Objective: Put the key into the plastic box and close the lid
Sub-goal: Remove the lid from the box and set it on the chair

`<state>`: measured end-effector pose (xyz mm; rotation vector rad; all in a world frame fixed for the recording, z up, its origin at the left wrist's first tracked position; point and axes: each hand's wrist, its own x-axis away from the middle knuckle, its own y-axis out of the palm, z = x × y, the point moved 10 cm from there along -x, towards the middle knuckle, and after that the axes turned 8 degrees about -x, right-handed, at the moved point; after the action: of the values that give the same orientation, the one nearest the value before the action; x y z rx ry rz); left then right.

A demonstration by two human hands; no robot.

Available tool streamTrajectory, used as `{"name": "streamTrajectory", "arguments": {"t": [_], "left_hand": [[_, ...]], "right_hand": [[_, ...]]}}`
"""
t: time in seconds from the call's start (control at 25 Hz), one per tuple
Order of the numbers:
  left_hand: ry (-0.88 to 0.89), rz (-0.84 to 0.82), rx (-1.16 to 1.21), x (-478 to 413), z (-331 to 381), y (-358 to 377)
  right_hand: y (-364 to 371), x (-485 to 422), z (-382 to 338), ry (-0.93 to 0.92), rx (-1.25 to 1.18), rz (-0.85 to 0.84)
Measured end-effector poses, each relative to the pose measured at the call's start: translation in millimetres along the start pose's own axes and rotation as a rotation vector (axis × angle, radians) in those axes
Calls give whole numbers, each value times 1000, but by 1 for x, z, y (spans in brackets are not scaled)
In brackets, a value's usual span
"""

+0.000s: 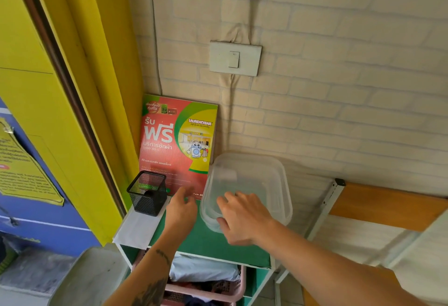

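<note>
- A small shelf unit with a green top (213, 245) stands in a corner against a wall covered in pale brick-pattern paper (339, 87).
- A white light switch plate (235, 58) is fixed to that wall, above the shelf.
- A yellow door frame (80, 111) runs down the left side, with a blue surface beyond it.
- A red and green laundry poster (177, 140) leans upright at the back of the top, against the wall.
- A black mesh pen holder (148, 192) sits on a white sheet at the top's left end, tilted slightly.
- A pink basket (208, 291) holding cloth is on the level below.
- A wooden board on a white metal post (388, 206) shows to the right.
- The clear plastic box (247, 184), its lid seemingly on, rests on the right part of the green top, near the wall.
- The right hand (242, 218) is at the box's near edge, fingers spread and loosely curled, the thumb just at its front corner; whether it grips is unclear.
- The left hand (181, 206) hovers between the pen holder and the box, fingers loosely curled forward toward the poster, blurred; I cannot tell whether they pinch anything.
- The key cannot be made out.
</note>
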<state>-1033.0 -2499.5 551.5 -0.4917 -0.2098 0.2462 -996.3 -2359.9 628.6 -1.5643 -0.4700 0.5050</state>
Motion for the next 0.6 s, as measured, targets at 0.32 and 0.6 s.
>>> {"name": "streamTrajectory", "arguments": {"t": [0.32, 0.6], "left_hand": [[446, -68, -471, 1, 75, 51], [433, -159, -499, 3, 74, 74]], "right_hand": [[-2, 61, 156, 647, -411, 329], [43, 86, 162, 871, -1020, 349]]}}
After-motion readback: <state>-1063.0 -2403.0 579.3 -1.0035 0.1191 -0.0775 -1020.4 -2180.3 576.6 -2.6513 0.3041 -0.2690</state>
